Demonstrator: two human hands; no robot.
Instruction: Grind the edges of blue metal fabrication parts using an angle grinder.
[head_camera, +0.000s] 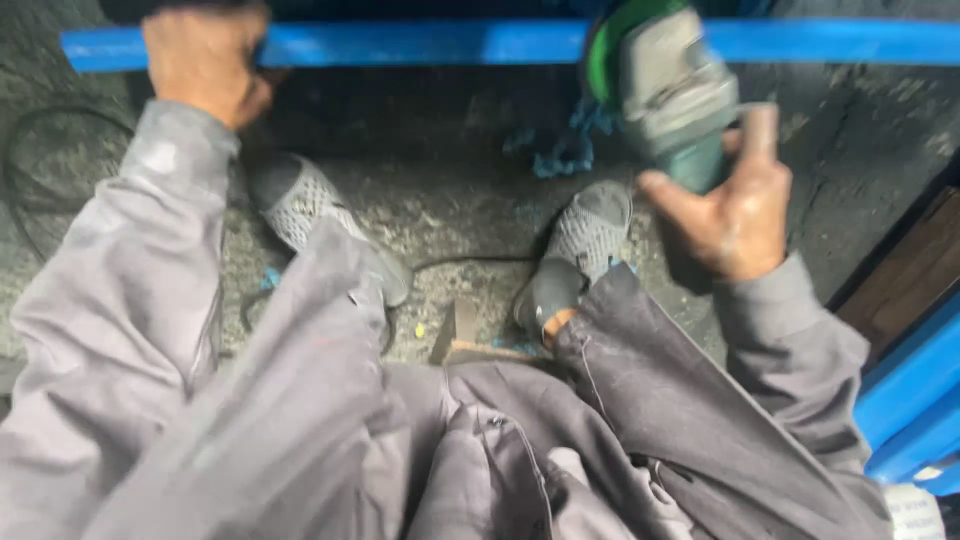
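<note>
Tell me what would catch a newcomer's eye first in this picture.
First, the bright blue metal bar across the top, gripped at its left end by the left hand. Next, the green-and-grey angle grinder held against the bar by the right hand, above grey mesh shoes on the rough concrete floor.

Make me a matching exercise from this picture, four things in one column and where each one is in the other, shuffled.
Things:
1. left hand
2. right hand
3. blue shavings
4. shoes

Places:
A. on the concrete floor, either side of a black cable
B. gripping the blue bar
C. on the floor under the bar
D. around the angle grinder

Pairs: 1-B, 2-D, 3-C, 4-A
</note>
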